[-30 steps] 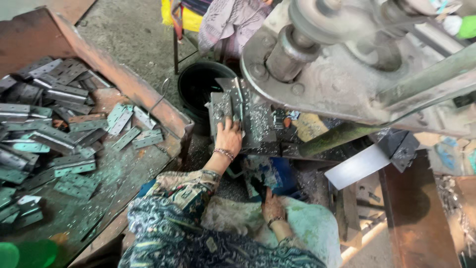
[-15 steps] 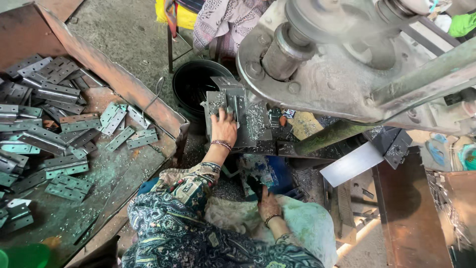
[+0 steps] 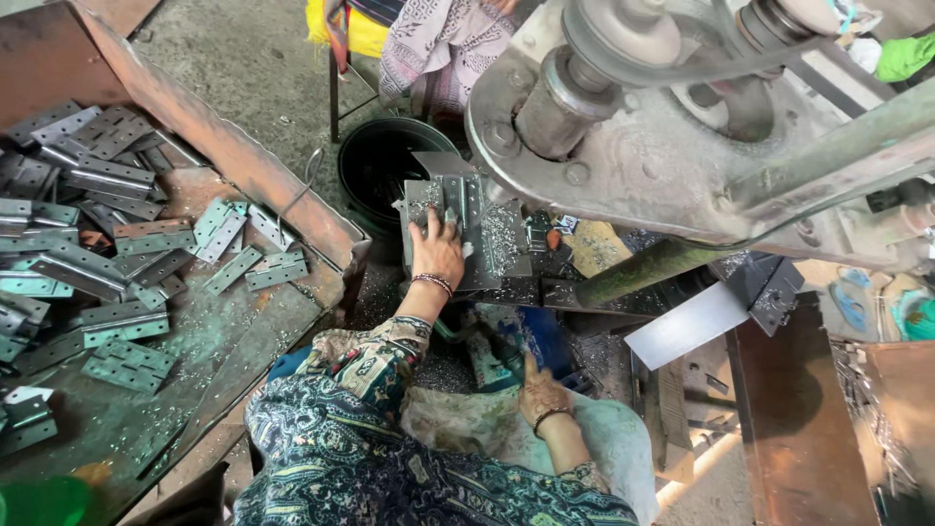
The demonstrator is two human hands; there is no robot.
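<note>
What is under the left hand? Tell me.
The left hand lies flat on a grey metal plate on the machine bed, metal shavings beside it. The palm hides what is beneath.

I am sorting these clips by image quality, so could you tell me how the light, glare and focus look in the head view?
Head view: soft daylight, no hard shadows; mild glare on the pale metal strip and a bright patch at the lower right; the machine wheel up close is soft and looms large; the left hand, right hand and hinge plates are sharp.
</note>
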